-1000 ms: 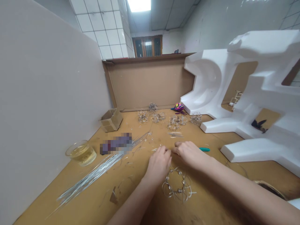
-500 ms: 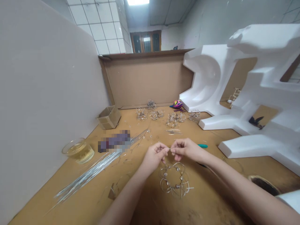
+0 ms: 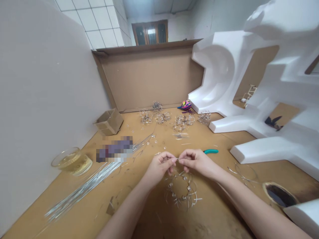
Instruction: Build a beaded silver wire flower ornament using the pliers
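Note:
My left hand [image 3: 162, 165] and my right hand [image 3: 196, 161] meet fingertip to fingertip over the table. Both are closed in a pinch on a short thin wire [image 3: 177, 159], of which only a sliver shows between the fingers. Just below them lies a ring of looped wire [image 3: 188, 188] with clear beads, one stiff end sticking out to its right. A teal handle [image 3: 211, 151] of a tool shows beyond my right hand, the rest hidden. Small clear beads [image 3: 156, 141] are scattered past my left hand.
A bundle of straight wires [image 3: 84, 189] lies at left, near a glass of yellowish liquid [image 3: 72, 162] and a small cardboard box [image 3: 109, 123]. Finished-looking wire pieces [image 3: 163, 117] sit at the back. White foam blocks [image 3: 251, 151] border the right, above a dark round opening [image 3: 280, 195].
The camera view has shifted, moving the scene slightly left and mostly up. Both hands keep their pinch on the wire, a little closer together. More of the teal handle shows.

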A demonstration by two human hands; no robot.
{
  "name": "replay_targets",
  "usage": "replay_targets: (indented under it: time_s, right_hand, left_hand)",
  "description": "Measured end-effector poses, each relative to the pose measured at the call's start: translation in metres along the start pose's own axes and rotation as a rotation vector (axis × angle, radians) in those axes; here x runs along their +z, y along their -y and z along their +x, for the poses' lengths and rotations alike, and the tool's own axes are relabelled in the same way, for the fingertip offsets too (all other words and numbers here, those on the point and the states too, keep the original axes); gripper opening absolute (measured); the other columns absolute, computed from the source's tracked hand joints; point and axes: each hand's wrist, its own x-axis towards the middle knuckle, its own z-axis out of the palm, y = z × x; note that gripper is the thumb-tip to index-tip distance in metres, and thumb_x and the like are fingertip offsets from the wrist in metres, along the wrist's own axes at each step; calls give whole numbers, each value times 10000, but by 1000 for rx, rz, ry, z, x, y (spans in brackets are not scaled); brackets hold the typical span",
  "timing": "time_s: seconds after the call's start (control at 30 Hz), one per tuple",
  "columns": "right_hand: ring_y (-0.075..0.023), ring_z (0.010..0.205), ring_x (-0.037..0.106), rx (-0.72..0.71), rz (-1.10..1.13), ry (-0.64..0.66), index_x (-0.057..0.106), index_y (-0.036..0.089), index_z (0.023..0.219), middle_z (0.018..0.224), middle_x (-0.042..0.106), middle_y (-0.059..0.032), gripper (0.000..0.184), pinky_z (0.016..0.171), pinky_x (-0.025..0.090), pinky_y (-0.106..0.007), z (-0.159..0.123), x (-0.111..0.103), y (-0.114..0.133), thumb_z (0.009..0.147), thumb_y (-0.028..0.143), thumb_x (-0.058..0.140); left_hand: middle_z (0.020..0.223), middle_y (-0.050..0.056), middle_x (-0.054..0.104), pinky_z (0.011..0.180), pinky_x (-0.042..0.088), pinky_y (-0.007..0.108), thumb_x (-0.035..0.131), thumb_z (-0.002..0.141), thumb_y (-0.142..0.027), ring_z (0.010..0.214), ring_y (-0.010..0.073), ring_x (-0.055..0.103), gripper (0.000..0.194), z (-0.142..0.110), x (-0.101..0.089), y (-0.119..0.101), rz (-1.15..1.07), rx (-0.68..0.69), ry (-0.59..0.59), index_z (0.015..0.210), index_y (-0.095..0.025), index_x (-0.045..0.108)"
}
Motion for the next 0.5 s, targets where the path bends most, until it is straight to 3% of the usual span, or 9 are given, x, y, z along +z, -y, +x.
replay_targets:
  time_s: [0.13, 0.5]
  right_hand:
    - [-93, 484, 538, 8, 98, -46, 587, 135, 736, 518, 579, 32, 319, 549, 449, -252, -3, 0, 5, 636, 419, 692]
    - [-86, 520, 542, 54, 105, 60, 633, 125, 774, 575, 594, 8, 315, 519, 459, -230, -3, -11, 2, 631, 396, 704]
  left_hand:
    - [509, -50, 546, 501, 420, 217, 628, 707, -418, 444, 80, 499, 275, 0, 0, -1, 25, 36, 14, 711, -157, 542]
    - [523, -41, 555, 480, 421, 213, 657, 695, -393, 440, 80, 495, 261, -2, 0, -2, -32, 7, 11, 711, -148, 565]
